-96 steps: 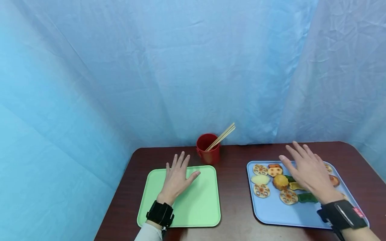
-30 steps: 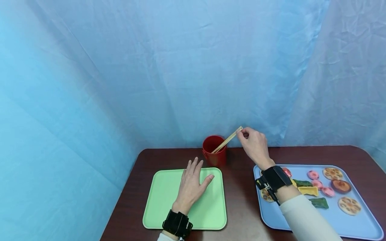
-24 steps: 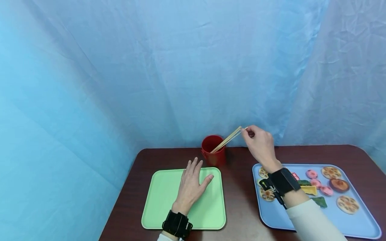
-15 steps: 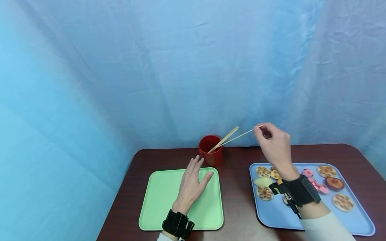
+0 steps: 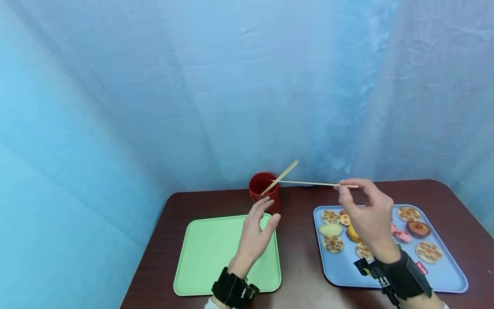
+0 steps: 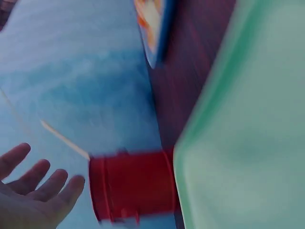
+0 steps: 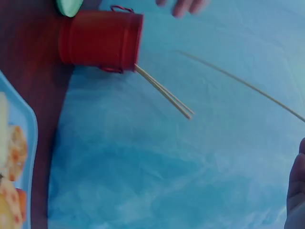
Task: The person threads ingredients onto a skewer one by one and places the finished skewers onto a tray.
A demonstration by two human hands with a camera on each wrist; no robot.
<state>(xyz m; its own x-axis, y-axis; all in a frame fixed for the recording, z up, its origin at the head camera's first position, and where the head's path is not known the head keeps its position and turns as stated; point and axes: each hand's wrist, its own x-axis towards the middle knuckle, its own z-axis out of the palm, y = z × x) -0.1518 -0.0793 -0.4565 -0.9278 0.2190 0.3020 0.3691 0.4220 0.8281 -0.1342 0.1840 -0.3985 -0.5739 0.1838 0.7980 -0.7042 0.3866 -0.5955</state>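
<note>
While the right hand [image 5: 368,214] pinches a thin wooden skewer [image 5: 308,183] lying level, pointing left over the red cup [image 5: 264,192], the loose-fingered left hand [image 5: 256,231] hovers nearer that tip.

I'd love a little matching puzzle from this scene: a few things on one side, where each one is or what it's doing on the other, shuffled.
Things:
1. skewer
2. red cup
3. green tray
4. food slices

Places or states:
A. on the blue tray
B. pinched in the right hand, lying about level
C. bare, beneath the raised left hand
D. at the table's back edge, holding more sticks

Pairs: 1-B, 2-D, 3-C, 4-A
</note>
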